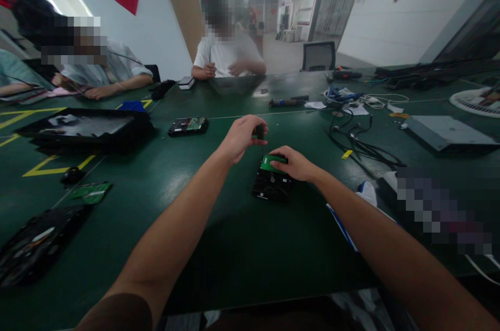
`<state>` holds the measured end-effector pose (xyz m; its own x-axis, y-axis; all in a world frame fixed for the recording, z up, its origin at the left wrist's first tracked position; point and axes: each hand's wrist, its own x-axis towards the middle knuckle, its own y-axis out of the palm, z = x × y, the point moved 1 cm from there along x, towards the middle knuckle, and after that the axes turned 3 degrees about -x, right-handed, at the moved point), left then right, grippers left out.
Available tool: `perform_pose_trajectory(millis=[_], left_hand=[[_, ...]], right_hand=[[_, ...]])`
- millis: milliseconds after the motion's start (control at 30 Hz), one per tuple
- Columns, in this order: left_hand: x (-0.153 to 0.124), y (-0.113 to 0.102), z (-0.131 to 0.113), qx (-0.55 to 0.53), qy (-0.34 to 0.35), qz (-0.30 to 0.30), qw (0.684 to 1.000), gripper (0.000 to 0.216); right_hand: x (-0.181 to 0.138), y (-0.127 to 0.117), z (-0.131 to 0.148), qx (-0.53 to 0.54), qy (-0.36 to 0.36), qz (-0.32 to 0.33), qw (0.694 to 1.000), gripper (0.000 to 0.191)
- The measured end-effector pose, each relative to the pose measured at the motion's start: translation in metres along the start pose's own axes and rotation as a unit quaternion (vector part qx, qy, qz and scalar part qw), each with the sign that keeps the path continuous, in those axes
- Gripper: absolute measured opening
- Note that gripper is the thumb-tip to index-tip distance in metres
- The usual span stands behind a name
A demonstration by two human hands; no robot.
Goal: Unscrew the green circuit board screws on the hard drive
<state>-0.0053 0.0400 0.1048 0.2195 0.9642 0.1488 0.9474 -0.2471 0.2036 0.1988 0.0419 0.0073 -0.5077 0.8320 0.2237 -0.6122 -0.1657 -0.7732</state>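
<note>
A black hard drive (271,185) lies on the dark green table (234,237) in front of me, with a small green circuit board (269,163) at its far end. My right hand (296,163) rests on that end, fingers pinched on the green board. My left hand (241,136) hovers just above and to the left of the drive, fingers curled round a small dark object (259,131) that looks like a tool handle.
Another hard drive (188,125) lies farther left. A black tray (84,127) and a loose green board (91,191) sit at left, a dark device (35,245) at the near left. Cables (353,143) and a grey box (445,133) are right. Two people sit across.
</note>
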Motion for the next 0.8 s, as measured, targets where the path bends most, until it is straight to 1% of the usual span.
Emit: perform_pose_trajectory(millis=[100,267,367,500,633,800], left_hand=[[-0.0011,0.0,-0.0017,0.01,-0.003,0.008,1.0,0.017],[0.0011,0.0,0.0028,-0.029,-0.036,0.029,0.999,0.019],[0.0018,-0.0001,0.0031,-0.036,-0.022,0.02,0.999,0.016],[-0.0011,0.001,-0.0016,-0.002,-0.006,0.002,1.0,0.015],[-0.0027,0.0015,-0.0036,0.007,-0.014,0.017,1.0,0.015],[0.0016,-0.0013,0.0017,-0.025,-0.033,0.03,0.999,0.016]], right_hand=[[-0.0002,-0.0001,0.0002,0.003,0.001,-0.003,1.0,0.033],[0.0002,-0.0003,0.0013,0.0,-0.001,-0.003,1.0,0.033],[0.0001,-0.0005,0.0024,0.0,0.0,0.0,1.0,0.034],[-0.0003,0.0005,0.0014,0.007,0.002,-0.006,1.0,0.033],[0.0,0.002,-0.0011,0.008,-0.001,-0.009,1.0,0.032],[0.0007,0.0019,-0.0021,0.0,0.0,-0.007,1.0,0.032]])
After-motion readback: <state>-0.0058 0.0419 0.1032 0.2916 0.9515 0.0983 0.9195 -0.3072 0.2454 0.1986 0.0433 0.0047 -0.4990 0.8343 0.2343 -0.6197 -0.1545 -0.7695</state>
